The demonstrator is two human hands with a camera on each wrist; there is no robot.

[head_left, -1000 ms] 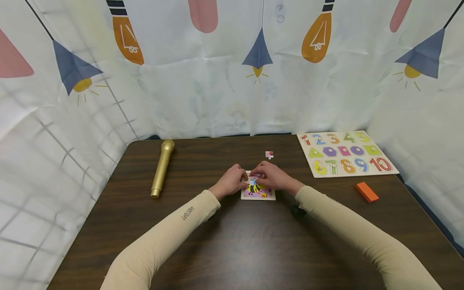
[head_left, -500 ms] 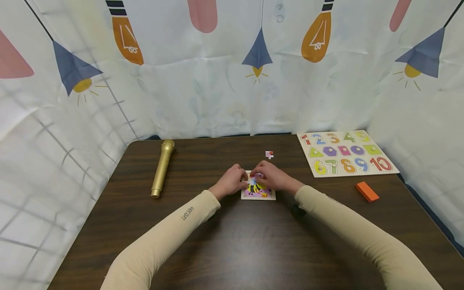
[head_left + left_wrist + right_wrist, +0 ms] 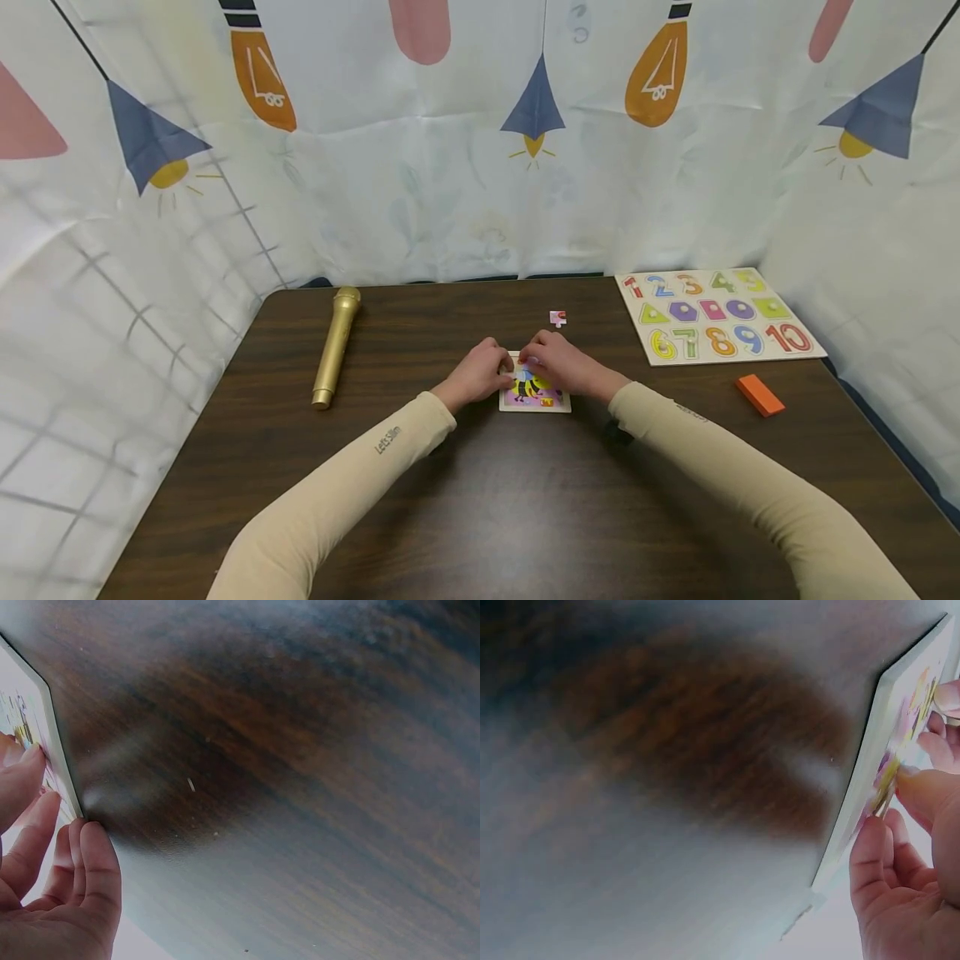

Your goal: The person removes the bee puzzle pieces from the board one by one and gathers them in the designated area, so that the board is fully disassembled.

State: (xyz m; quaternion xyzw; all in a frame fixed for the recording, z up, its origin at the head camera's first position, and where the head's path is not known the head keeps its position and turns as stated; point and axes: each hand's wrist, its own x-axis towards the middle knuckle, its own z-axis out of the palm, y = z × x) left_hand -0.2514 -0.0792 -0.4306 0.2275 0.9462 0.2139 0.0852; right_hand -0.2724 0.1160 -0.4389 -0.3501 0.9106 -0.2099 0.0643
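Note:
A small square jigsaw puzzle (image 3: 534,407) with a pale frame and a yellow-and-black bee picture lies on the dark wooden table. My left hand (image 3: 482,375) grips its left side, the thumb over the picture and other fingers at the frame's edge in the left wrist view. From the right, my right hand (image 3: 564,365) reaches over the upper part of the puzzle. Its thumb and fingertips pinch a thin yellowish puzzle piece (image 3: 887,791) at the picture's surface, which they partly hide. Beyond the hands lies a loose pink puzzle piece (image 3: 557,318).
At the back right is a number and shape peg board (image 3: 678,332), with an orange block (image 3: 760,396) in front of it. A gold microphone (image 3: 337,346) lies to the left. A printed curtain (image 3: 450,208) hangs behind the table's back edge.
My right hand's fingers have shifted slightly over the top of the puzzle, covering more of it. The left hand keeps its place, and the loose pink piece has not moved.

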